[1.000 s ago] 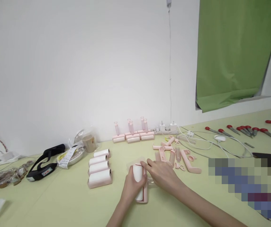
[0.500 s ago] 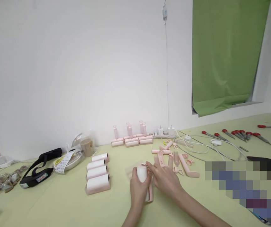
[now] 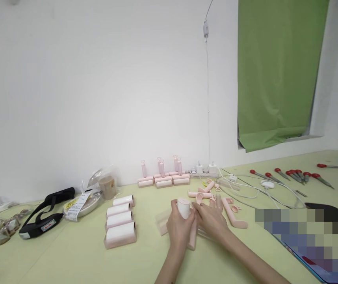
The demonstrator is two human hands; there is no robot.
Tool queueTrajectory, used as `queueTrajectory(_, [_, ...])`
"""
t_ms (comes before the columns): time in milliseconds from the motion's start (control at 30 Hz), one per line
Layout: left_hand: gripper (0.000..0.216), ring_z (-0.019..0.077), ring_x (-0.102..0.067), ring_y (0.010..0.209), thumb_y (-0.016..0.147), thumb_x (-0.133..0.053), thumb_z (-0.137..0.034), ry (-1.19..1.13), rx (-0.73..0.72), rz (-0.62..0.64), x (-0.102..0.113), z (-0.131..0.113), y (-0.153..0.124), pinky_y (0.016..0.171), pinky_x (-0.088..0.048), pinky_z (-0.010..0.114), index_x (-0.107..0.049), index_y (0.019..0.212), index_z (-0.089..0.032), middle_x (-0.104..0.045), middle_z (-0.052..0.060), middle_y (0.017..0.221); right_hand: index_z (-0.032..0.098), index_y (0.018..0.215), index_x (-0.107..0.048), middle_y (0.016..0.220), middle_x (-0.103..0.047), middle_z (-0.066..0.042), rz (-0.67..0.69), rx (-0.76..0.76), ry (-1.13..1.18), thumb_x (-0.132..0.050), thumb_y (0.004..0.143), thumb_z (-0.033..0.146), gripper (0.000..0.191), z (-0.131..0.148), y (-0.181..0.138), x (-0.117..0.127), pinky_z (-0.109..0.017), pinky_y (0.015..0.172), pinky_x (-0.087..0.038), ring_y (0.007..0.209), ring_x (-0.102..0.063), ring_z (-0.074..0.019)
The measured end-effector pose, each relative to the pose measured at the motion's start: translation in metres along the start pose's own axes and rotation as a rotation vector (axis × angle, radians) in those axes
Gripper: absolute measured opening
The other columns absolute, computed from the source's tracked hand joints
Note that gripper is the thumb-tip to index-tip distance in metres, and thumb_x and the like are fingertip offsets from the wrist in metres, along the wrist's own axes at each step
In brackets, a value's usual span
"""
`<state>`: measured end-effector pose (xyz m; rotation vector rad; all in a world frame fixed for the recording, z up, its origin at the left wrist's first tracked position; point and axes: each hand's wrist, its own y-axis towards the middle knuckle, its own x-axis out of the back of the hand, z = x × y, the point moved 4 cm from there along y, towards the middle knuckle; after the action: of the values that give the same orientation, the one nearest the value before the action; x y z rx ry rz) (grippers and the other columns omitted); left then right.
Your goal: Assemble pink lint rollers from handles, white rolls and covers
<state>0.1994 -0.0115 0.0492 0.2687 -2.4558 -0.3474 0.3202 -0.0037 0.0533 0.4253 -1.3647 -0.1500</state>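
My left hand (image 3: 181,227) is wrapped around a white lint roller roll (image 3: 183,211), which stands upright with a pale pink end (image 3: 183,202) on top. Close on its right, my right hand (image 3: 212,221) has its fingers curled in; what they hold is hidden. Below the hands lies a long pink lint roller part (image 3: 192,238), partly covered by them. A translucent cover (image 3: 161,223) rests flat just left of my left hand. Loose pink handle parts (image 3: 232,215) are scattered to the right of my right hand.
Several white rolls in pink cases (image 3: 121,232) line up at left. Lint rollers with upright handles (image 3: 163,181) stand by the wall, beside a power strip (image 3: 203,174). White cables (image 3: 254,195) and red-handled tools (image 3: 293,173) lie at right. A black strap (image 3: 47,213) lies far left.
Both hands have shifted slightly right with the roll. My right fingers have come down from its top to its right side. The pink part below has turned, and the view has tilted a little.
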Motion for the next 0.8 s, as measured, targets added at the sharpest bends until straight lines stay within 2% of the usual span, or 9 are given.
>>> queueTrajectory(67, [0.038,0.0212,-0.058,0.069,0.072,-0.045,-0.048,0.069,0.01,-0.016,0.016,0.005,0.002,0.052,-0.032,0.023,-0.037,0.099,-0.022,-0.062,0.002,0.076,0.016,0.105,-0.049,0.082,-0.065,-0.008,-0.016,-0.016,0.094,-0.029,0.084,0.022,0.03,-0.002,0.001,0.001,-0.038,0.073,-0.032,0.077,-0.057,-0.0248])
queueTrajectory(133, [0.041,0.0222,-0.059,0.07,0.073,-0.043,-0.048,0.175,0.003,-0.027,0.033,0.013,0.005,0.052,-0.031,0.024,-0.037,0.103,-0.021,-0.063,0.003,0.077,0.019,0.102,-0.047,0.077,-0.064,-0.004,-0.016,-0.012,0.25,-0.026,0.085,0.029,0.029,0.001,0.001,0.007,-0.03,0.062,-0.035,0.069,-0.057,-0.0213])
queueTrajectory(233, [0.034,0.0226,-0.06,0.072,0.075,-0.04,-0.045,0.356,-0.019,-0.061,0.055,0.027,0.007,0.051,-0.029,0.023,-0.043,0.1,-0.022,-0.064,0.004,0.077,0.022,0.091,-0.048,0.072,-0.062,0.0,0.014,0.087,0.469,-0.028,0.084,0.037,0.026,0.019,-0.002,0.018,-0.024,0.053,-0.033,0.062,-0.056,-0.0161])
queueTrajectory(300, [0.029,0.022,-0.06,0.072,0.075,-0.041,-0.044,0.443,-0.036,-0.081,0.062,0.034,0.006,0.05,-0.028,0.023,-0.046,0.096,-0.024,-0.065,0.004,0.076,0.023,0.087,-0.05,0.069,-0.06,0.002,0.032,0.17,0.518,-0.031,0.084,0.037,0.023,0.034,-0.003,0.023,-0.022,0.051,-0.032,0.06,-0.054,-0.014])
queueTrajectory(433, [0.027,0.0206,-0.061,0.07,0.074,-0.044,-0.042,0.502,-0.068,-0.068,0.062,0.041,0.004,0.048,-0.027,0.022,-0.048,0.094,-0.025,-0.064,0.002,0.074,0.023,0.084,-0.05,0.064,-0.058,0.003,0.03,0.233,0.454,-0.032,0.083,0.031,0.02,0.054,-0.002,0.024,-0.021,0.049,-0.029,0.057,-0.053,-0.0129])
queueTrajectory(800, [0.031,0.0208,-0.059,0.075,0.073,-0.046,-0.039,0.599,-0.059,-0.016,0.058,0.044,0.004,0.053,-0.031,0.023,-0.049,0.101,-0.025,-0.063,0.004,0.08,0.022,0.078,-0.048,0.065,-0.061,0.003,-0.023,0.282,0.257,-0.031,0.082,0.021,0.017,0.057,-0.004,0.012,-0.022,0.046,-0.023,0.054,-0.052,-0.0119])
